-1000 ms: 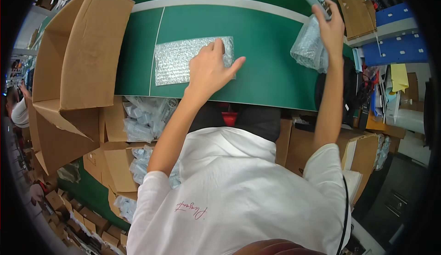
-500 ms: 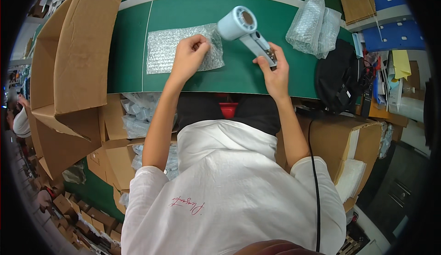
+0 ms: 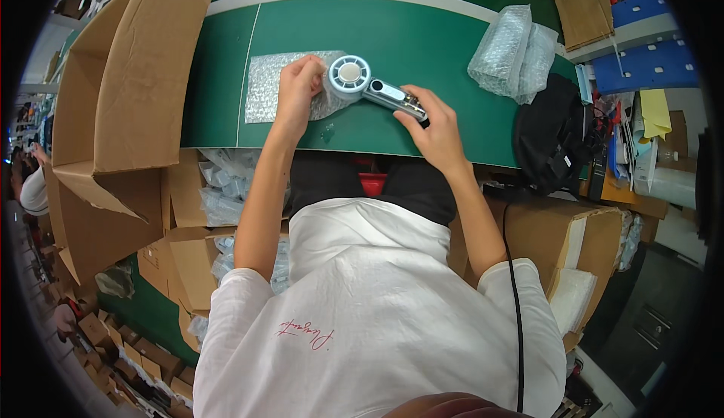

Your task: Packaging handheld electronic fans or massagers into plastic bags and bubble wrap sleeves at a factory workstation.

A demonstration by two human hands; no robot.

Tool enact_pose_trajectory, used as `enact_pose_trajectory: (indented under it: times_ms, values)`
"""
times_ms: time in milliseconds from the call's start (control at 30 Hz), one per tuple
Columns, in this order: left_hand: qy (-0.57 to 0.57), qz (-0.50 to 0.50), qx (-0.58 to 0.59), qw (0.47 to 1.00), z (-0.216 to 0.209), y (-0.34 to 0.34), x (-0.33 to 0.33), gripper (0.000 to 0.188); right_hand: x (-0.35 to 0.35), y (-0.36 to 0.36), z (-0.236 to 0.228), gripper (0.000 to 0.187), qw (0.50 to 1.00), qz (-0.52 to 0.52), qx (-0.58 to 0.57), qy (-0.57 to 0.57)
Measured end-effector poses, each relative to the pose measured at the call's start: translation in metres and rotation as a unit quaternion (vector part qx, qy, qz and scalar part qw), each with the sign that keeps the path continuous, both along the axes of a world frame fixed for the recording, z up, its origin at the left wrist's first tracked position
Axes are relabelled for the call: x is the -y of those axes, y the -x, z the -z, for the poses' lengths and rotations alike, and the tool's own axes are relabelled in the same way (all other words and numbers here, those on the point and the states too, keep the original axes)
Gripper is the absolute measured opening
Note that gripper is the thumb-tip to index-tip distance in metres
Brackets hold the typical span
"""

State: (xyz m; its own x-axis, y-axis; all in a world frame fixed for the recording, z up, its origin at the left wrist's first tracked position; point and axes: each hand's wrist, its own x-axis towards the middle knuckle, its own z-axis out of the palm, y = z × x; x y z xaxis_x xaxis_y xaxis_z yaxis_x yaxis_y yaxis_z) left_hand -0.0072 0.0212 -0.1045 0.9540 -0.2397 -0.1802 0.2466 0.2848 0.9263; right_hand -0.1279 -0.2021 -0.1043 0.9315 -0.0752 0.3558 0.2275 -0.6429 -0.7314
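A light blue handheld fan [image 3: 388, 96] with a round ringed head lies slanted across the green table, held low over it. My right hand [image 3: 436, 120] grips the end of its handle. The fan's head overlaps the right end of a flat bubble-wrap bag [image 3: 262, 90]. My left hand [image 3: 300, 82] is closed at that end of the bag, its curled fingers pinching the upper edge beside the fan head. The fingertips are partly hidden by the hand itself. Whether the head is inside the bag or just above it, I cannot tell.
More folded bubble wrap [image 3: 505, 55] lies at the table's right, near a black bag [image 3: 554, 135]. A tall open cardboard box [image 3: 147, 79] stands at the left edge. Boxes of wrapped items [image 3: 226, 184] sit below the table's front. A black cable [image 3: 516, 297] runs down my right side.
My right hand has lowered the fan and tilted its head left and down, toward the bag. My left hand has shifted slightly left and up, and the bag's right end has moved with it.
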Motion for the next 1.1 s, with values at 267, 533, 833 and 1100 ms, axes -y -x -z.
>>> enact_pose_trajectory:
  times_ms: [267, 533, 833, 1100]
  values:
    - [-0.331, 0.046, 0.268, 0.904, -0.06, 0.038, 0.028, 0.009, -0.015, 0.008, -0.08, 0.041, 0.991, -0.03, -0.117, 0.057]
    - [-0.294, 0.06, 0.379, 0.875, -0.072, 0.048, 0.024, 0.008, 0.01, 0.018, -0.061, 0.041, 0.978, 0.059, -0.05, -0.193]
    - [-0.235, 0.056, 0.534, 0.81, -0.06, 0.123, 0.073, 0.014, 0.003, 0.074, -0.02, 0.035, 0.476, -0.051, -0.187, -0.858]
    - [-0.124, 0.016, 0.41, 0.903, -0.068, 0.093, 0.082, 0.009, -0.011, 0.072, -0.063, 0.051, 0.804, -0.039, -0.143, -0.576]
